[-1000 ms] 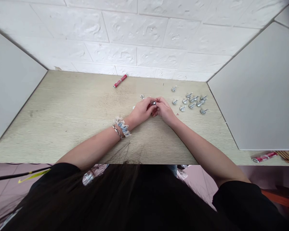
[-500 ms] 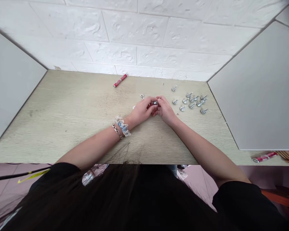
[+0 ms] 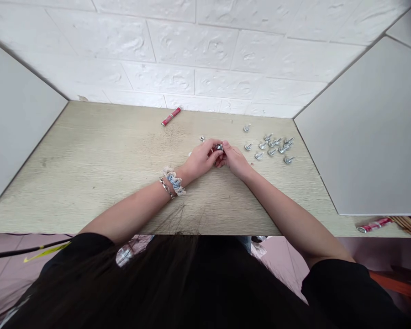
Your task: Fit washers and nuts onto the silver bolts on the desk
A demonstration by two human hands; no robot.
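Over the middle of the table, my left hand (image 3: 202,157) and my right hand (image 3: 235,158) meet at a small shiny metal bolt (image 3: 219,147). The thumb and index finger of my left hand are closed on it. My right thumb and fingertips pinch its right end; the shank is mostly hidden by them. A loose metal nut (image 3: 202,138) lies just beyond my left hand. A small white piece (image 3: 190,154) shows partly behind that hand. To the right of my right hand lie several bolts with washers (image 3: 272,143), most leaning with shanks pointing up.
A red tube (image 3: 171,117) lies near the white brick wall (image 3: 171,77). Another red tube (image 3: 374,225) rests at the front right edge, beside a wicker item (image 3: 406,224). Grey panels stand at the left (image 3: 17,123) and right (image 3: 366,132) of the wooden table (image 3: 89,155).
My right thumb and fingers have shifted slightly over the bolt's right end, the index finger curling in. My left hand stays in place.
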